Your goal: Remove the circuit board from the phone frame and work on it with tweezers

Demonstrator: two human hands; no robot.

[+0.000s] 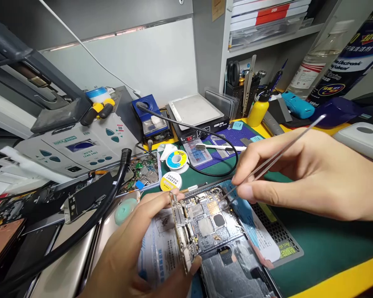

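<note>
An opened smartphone lies tilted at the lower middle, its circuit board with metal shields and chips exposed. My left hand is closed around its left edge, thumb near the lower side and fingers at the top. My right hand pinches a pair of thin metal tweezers between thumb and forefinger. The tweezer tips reach the board's upper right part; whether they touch it or hold anything is too small to tell. Under the phone are a blue-and-white printed sheet and a dark perforated plate.
Left stands a grey hot-air station with a black hose. Behind are a heating plate, solder spools, a brush and a yellow bottle. Several phones lie at left; a solvent can stands right.
</note>
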